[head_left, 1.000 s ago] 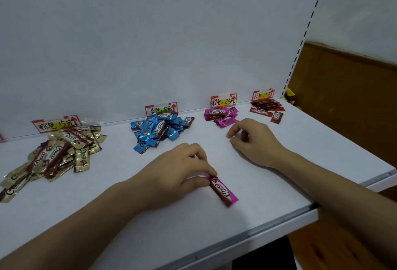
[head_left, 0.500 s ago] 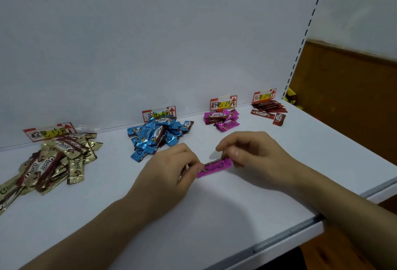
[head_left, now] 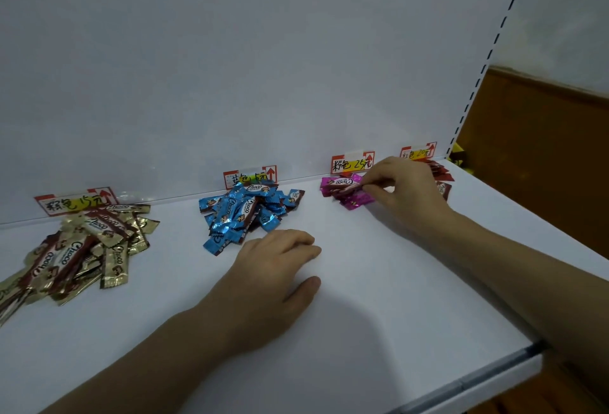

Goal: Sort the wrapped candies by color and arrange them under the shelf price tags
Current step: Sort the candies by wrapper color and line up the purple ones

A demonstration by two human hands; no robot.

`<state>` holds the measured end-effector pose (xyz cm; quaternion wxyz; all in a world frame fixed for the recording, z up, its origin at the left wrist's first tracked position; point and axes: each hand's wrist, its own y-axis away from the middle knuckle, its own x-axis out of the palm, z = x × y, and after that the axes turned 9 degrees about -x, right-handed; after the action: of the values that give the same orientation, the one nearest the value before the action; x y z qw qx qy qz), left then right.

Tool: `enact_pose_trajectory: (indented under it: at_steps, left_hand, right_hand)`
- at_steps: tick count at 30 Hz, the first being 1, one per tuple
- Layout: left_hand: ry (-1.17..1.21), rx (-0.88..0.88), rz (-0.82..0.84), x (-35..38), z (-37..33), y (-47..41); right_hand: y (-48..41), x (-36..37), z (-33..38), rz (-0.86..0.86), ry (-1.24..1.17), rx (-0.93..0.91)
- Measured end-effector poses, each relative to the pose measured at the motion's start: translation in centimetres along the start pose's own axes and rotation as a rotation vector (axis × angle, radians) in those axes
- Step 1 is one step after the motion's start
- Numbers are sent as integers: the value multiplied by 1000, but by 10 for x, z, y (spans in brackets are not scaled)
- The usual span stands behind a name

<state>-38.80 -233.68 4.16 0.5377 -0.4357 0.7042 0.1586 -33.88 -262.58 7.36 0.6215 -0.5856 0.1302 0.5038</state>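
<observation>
One pink candy (head_left: 342, 182) pinched in right hand (head_left: 400, 189) at pink pile (head_left: 355, 200), matching its tag (head_left: 352, 163); left hand (head_left: 273, 268) relaxed, empty.

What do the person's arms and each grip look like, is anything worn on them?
Nothing worn shows. The left grip and right grip are bare hands with no gloves or rings. The left forearm and right forearm are bare to the frame edge: no sleeves, watch or bracelet.
</observation>
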Motion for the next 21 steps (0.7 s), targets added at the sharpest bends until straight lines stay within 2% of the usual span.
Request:
enact_pose_trajectory:
  at_steps: [4,10,14,16,21]
  left_hand:
    - [-46,-42,90,-1,0,-2]
    - [-90,-54,151,-7,-3,-3]
    - [-159,-73,30,-22,-1,1]
    - [-230,-116,32,-37,2,4]
    - [-398,-251,89,-84,24,40]
  right_hand:
    - [6,7,-5,25,94,-49]
    - [13,6,2,64,129,-2]
    - [17,2,22,56,119,-72]
    - [12,1,42,103,90,-133]
    - [-17,10,107,369,114,-292]
